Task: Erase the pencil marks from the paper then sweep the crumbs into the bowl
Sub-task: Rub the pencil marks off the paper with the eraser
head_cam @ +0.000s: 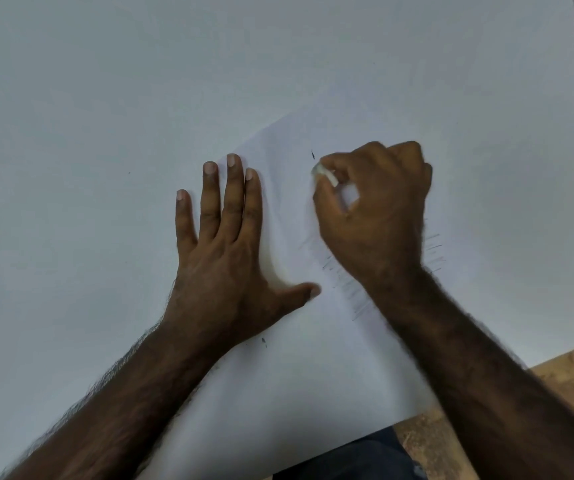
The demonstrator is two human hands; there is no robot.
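Right hand fisted, pinching white eraser against paper; left hand flat, fingers spread, pinning sheet on white table; pencil marks under right wrist

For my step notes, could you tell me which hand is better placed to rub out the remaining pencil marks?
Right. The right hand already pinches the eraser above the pencil marks, while the left hand lies flat on the paper.

White eraser, grey pencil marks, white paper.
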